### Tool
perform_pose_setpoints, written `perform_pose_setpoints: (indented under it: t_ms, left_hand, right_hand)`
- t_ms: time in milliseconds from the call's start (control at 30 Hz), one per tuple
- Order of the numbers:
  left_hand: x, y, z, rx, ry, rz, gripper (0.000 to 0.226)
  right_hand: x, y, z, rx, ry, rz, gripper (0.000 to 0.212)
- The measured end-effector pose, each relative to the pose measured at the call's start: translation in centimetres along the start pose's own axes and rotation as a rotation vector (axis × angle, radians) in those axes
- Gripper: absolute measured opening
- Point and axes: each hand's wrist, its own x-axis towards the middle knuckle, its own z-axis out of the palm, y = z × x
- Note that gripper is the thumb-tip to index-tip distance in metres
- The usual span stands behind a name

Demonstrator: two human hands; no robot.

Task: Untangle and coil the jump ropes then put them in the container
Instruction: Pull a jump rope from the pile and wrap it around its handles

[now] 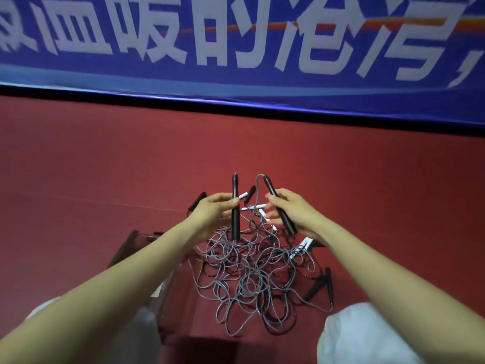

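Observation:
A tangled heap of grey jump ropes (252,279) lies on the red floor in front of me. My left hand (212,214) grips one black handle (235,222) upright above the heap. My right hand (291,211) holds a second black handle (271,191), tilted left, with grey cord looping from its top down into the tangle. More black handles (319,286) lie at the heap's right edge and behind my hands (196,200). White handles (301,246) poke out of the pile. A clear container (131,248) stands at the left, partly hidden by my left forearm.
Red floor stretches out on all sides of the heap. A blue banner with large white characters (236,48) runs along the wall behind. My knees in light trousers (367,334) sit at the bottom corners of the view.

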Motion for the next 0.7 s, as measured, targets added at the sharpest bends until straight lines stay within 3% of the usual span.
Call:
perform_pose_setpoints:
  t_ms: [200, 367, 500, 600, 700]
  left_hand:
    - [1.0, -1.4, 2.1, 0.05, 0.04, 0.13, 0.013]
    - [1.3, -1.8, 2.0, 0.016, 0.03, 0.235, 0.004]
    - [1.5, -1.2, 2.1, 0.199, 0.059, 0.294, 0.011]
    - [2.2, 0.0, 1.1, 0.437, 0.237, 0.496, 0.01]
    - [2.8, 1.3, 0.1, 0.428, 0.127, 0.51, 0.028]
  right_hand:
    - [1.1, -0.2, 2.9, 0.31, 0.025, -0.02, 0.016]
    - [1.9, 0.0, 4.0, 0.354, 0.042, -0.022, 0.011]
    - [1.9, -0.3, 3.8, 0.294, 0.087, -0.036, 0.009]
    - [1.4, -1.0, 3.5, 0.284, -0.013, -0.034, 0.018]
    - [0.4, -1.3, 3.3, 0.178, -0.157, -0.025, 0.021]
